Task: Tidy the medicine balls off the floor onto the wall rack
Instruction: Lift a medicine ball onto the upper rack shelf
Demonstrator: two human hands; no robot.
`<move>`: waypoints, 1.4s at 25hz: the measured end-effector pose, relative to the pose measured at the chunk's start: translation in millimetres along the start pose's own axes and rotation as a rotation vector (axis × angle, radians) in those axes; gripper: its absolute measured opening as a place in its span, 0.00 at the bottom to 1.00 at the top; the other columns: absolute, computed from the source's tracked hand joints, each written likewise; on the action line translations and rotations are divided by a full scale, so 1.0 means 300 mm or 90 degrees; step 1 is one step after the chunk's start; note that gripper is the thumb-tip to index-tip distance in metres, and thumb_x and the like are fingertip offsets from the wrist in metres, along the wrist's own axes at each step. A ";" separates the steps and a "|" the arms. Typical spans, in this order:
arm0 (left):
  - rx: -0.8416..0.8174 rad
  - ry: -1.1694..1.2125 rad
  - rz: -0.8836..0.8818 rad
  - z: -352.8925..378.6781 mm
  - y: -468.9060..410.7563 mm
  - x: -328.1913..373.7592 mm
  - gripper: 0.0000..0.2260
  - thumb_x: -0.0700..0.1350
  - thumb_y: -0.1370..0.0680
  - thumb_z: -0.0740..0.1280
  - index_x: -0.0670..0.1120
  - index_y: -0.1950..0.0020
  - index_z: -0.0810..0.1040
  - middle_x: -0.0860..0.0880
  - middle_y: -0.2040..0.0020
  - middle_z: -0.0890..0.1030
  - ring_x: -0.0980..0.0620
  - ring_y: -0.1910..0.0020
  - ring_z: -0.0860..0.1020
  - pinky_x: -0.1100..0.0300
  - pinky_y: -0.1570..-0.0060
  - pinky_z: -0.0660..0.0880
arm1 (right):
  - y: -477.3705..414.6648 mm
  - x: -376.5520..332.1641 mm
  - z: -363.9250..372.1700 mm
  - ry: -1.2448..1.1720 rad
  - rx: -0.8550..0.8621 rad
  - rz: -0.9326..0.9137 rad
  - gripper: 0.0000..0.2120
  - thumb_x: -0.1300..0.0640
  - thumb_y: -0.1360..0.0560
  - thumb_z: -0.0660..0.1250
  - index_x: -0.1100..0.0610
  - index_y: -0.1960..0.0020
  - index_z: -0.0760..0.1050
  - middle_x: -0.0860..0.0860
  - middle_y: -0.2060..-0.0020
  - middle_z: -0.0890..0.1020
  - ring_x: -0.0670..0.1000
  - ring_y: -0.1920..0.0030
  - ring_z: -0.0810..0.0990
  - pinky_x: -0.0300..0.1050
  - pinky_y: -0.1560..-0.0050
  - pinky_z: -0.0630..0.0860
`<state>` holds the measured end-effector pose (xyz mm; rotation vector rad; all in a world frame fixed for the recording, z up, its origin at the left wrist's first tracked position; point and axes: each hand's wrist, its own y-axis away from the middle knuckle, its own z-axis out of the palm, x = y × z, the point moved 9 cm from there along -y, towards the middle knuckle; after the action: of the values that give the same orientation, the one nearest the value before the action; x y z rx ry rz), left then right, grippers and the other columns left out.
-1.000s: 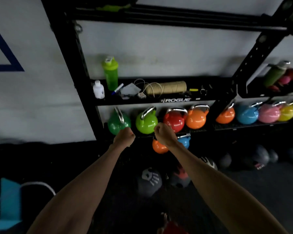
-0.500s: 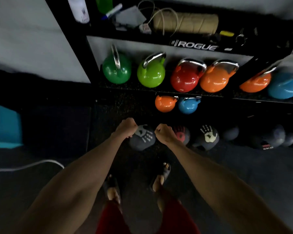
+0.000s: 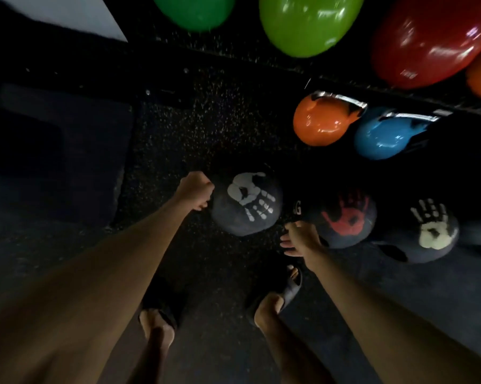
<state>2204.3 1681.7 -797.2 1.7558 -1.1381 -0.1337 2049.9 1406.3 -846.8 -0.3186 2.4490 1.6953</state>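
I see left hand (image 3: 195, 193) fisted, empty, at left edge of white-print medicine ball (image 3: 246, 214), contact unclear, right hand (image 3: 300, 238) loose-fingered, empty, between it and red-print ball (image 3: 344, 217)

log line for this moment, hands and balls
phase: pre-grasp | left hand: fist beside white-print ball, holding nothing | right hand: open, between it and red-print ball | both balls on floor

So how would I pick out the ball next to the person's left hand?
On the dark floor, find the orange kettlebell; three dark balls lie in a row nearer the person. It is the leftmost ball, by the left hand. Its handprint is white; the middle ball has a red one, the right ball a cream one.
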 end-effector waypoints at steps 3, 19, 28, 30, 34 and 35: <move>0.017 0.062 -0.024 0.102 -0.212 -0.081 0.12 0.45 0.16 0.60 0.41 0.38 0.76 0.38 0.45 0.80 0.43 0.50 0.81 0.49 0.54 0.81 | -0.220 0.109 0.088 -0.154 -0.039 0.080 0.20 0.48 0.16 0.57 0.60 0.31 0.70 0.62 0.47 0.81 0.60 0.49 0.82 0.59 0.52 0.82; 0.070 0.348 -0.111 0.319 -0.454 -0.203 0.20 0.52 0.19 0.61 0.42 0.31 0.71 0.45 0.39 0.76 0.48 0.45 0.75 0.52 0.41 0.74 | -0.520 0.207 0.303 -0.503 -0.087 0.146 0.18 0.48 0.19 0.58 0.53 0.35 0.77 0.58 0.40 0.81 0.62 0.41 0.81 0.60 0.41 0.78; -0.105 0.368 -0.412 0.438 -0.338 -0.623 0.21 0.55 0.17 0.60 0.41 0.33 0.71 0.40 0.40 0.77 0.40 0.40 0.76 0.45 0.45 0.75 | -0.476 0.284 0.434 -0.353 -0.120 0.207 0.19 0.41 0.21 0.62 0.57 0.44 0.79 0.57 0.48 0.83 0.59 0.48 0.82 0.55 0.46 0.80; -0.078 0.399 -0.438 0.447 -0.320 -0.659 0.20 0.50 0.16 0.59 0.39 0.28 0.69 0.38 0.31 0.73 0.39 0.32 0.72 0.44 0.39 0.72 | -0.494 0.303 0.442 -0.322 -0.091 0.226 0.19 0.44 0.20 0.63 0.59 0.45 0.78 0.58 0.50 0.83 0.60 0.51 0.83 0.54 0.51 0.82; -0.080 0.450 -0.443 0.454 -0.273 -0.676 0.19 0.45 0.14 0.55 0.39 0.25 0.66 0.37 0.26 0.69 0.38 0.29 0.70 0.46 0.42 0.71 | -0.537 0.329 0.443 -0.301 -0.069 0.215 0.23 0.40 0.25 0.65 0.58 0.41 0.80 0.58 0.47 0.85 0.62 0.50 0.85 0.59 0.47 0.82; -0.086 0.461 -0.463 0.454 -0.245 -0.685 0.20 0.47 0.15 0.56 0.39 0.25 0.67 0.37 0.27 0.70 0.37 0.31 0.72 0.46 0.47 0.74 | -0.539 0.348 0.437 -0.301 -0.066 0.217 0.25 0.39 0.27 0.66 0.56 0.40 0.80 0.58 0.46 0.85 0.63 0.49 0.85 0.61 0.46 0.81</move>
<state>2062.3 1746.2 -1001.7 1.7929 0.0453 -0.0011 1990.2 1464.5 -1064.3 0.4655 2.1485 1.7684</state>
